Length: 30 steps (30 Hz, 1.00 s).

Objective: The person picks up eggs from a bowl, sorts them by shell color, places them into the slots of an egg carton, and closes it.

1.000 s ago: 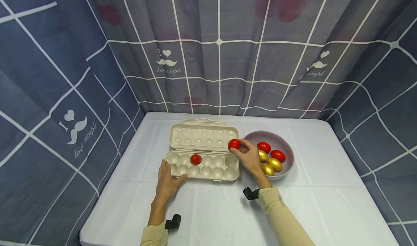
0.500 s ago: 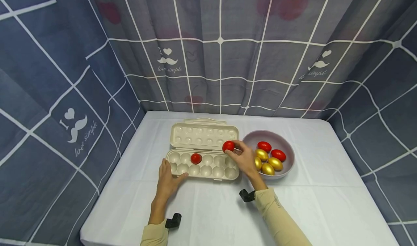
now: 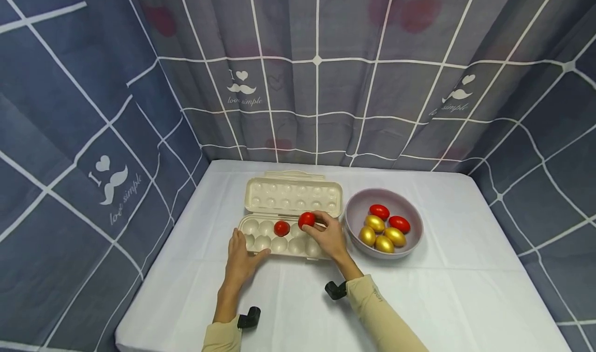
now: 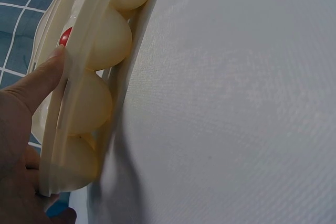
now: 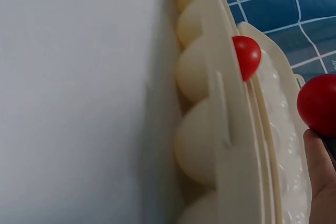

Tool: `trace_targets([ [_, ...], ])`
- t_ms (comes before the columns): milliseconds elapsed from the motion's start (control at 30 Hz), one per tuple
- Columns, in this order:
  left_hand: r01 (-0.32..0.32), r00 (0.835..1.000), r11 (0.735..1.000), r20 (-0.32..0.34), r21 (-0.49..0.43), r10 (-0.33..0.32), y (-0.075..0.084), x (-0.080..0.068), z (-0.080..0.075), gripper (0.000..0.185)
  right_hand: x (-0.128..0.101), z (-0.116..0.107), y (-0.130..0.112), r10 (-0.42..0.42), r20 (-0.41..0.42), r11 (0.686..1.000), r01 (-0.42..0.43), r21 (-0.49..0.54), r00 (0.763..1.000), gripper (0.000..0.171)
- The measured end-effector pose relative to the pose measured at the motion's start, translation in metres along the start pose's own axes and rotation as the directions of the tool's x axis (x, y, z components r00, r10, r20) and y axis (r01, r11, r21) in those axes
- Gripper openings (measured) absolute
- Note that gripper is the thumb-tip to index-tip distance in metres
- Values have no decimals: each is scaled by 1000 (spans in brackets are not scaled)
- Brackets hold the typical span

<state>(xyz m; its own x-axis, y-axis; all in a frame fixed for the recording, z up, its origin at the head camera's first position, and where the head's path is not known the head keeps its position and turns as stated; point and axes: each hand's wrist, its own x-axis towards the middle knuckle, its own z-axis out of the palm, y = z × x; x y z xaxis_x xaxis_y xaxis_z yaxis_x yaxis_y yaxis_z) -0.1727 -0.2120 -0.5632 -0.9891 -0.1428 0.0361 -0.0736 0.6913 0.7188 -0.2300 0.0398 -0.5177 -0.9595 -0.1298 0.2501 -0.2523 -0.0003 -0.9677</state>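
A cream egg tray [image 3: 261,237] lies open on the white table, its lid [image 3: 293,196] folded back. One red egg [image 3: 281,228] sits in the tray's back row, also visible as the red egg [image 5: 247,56] in the right wrist view. My right hand [image 3: 328,235] pinches a second red egg [image 3: 306,219] just above the back row, right of the seated one; the held egg [image 5: 317,104] shows at the right wrist view's edge. My left hand [image 3: 242,259] rests on the tray's front left corner, its thumb [image 4: 37,80] on the rim [image 4: 79,66].
A grey bowl [image 3: 410,240] right of the tray holds two red eggs [image 3: 379,211] and three gold eggs [image 3: 395,235]. Checked blue curtains close in the table at the back and both sides. White tablecloth [image 3: 465,290] stretches in front and to the right.
My right hand has carried the red egg leftward from beside the bowl to over the tray's back row, near the seated egg. The left hand has stayed on the tray.
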Motion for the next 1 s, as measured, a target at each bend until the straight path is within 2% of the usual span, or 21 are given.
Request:
trace_targets([
  [133,-11,1000,1000,-14,3,11,0,0,0,113,3,7,21,-2,-35,1000,2,-4,999,38],
  [400,3,1000,1000,1,7,-3,0,2,2,113,3,16,35,-45,-108,995,35,-89,993,40],
  [633,10,1000,1000,2,11,-10,1,1,1,113,1,22,40,-26,-82,996,19,-88,996,43],
  [800,3,1000,1000,1,12,-3,1,1,1,114,2,23,42,-39,-76,981,24,-190,996,43],
  [1000,-3,1000,1000,-8,16,3,2,0,1,114,2,25,45,3,-28,955,-11,-295,1000,48],
])
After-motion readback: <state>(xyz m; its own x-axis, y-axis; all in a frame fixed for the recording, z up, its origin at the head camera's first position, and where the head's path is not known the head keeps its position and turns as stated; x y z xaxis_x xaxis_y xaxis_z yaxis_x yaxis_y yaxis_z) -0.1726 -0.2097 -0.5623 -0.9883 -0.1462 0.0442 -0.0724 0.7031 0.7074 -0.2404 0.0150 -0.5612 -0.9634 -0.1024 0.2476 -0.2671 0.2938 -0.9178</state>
